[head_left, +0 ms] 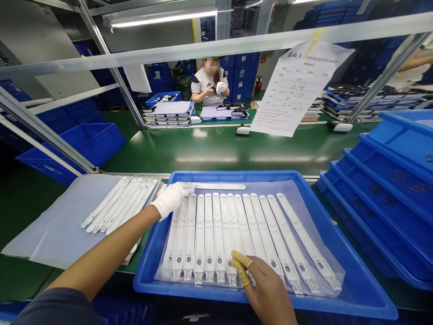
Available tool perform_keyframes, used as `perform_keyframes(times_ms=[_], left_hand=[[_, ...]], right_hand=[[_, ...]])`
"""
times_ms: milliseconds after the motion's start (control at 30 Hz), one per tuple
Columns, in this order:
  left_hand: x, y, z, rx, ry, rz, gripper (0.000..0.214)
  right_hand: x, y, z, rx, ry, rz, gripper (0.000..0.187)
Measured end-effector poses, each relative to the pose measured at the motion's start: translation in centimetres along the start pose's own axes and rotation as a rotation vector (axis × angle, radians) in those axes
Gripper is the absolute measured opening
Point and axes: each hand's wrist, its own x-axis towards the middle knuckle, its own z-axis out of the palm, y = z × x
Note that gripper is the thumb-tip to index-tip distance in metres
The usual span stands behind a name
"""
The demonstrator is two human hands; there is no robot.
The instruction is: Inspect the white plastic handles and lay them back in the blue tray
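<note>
My left hand (171,199), in a white glove, is over the far left corner of a blue tray (144,271). Its closed fingers are at the left end of a long white plastic strip (219,186) lying crosswise along the tray's far side. Several similar white strips (209,234) lie side by side on a pale sheet in the tray, their clip ends with a round hole toward me. My right hand (264,284), with yellow finger cots on thumb and forefinger, hovers above the strips' near ends. Those two tips are pinched together; anything between them is hidden.
More white strips (118,205) lie in a pile on pale sheets (57,225) at the left. Stacked blue trays (382,198) rise at the right. A paper (297,90) hangs from the frame. Across the green bench (209,151), a person (210,83) handles small dark parts.
</note>
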Motion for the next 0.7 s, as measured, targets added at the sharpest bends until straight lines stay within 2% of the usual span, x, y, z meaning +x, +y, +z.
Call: perform_keyframes(times_ms=[167,300,500,700], left_hand=[[-4.5,2.3,1.8,0.046,-0.116,0.087,0.044],[-5.3,3.8,2.2,0.083,-0.146,0.072,0.038],[-5.1,4.1,2.0,0.107,-0.110,0.060,0.033],[-5.4,3.9,2.6,0.099,-0.068,0.072,0.029]], right_hand=[[0.1,0.5,0.4,-0.004,-0.044,0.022,0.029],[0.8,1.0,0.6,0.011,-0.094,0.036,0.027],[2.8,-0.2,1.7,-0.162,-0.359,-0.067,0.036],[5.6,-2.1,4.2,-0.356,-0.680,-0.051,0.046]])
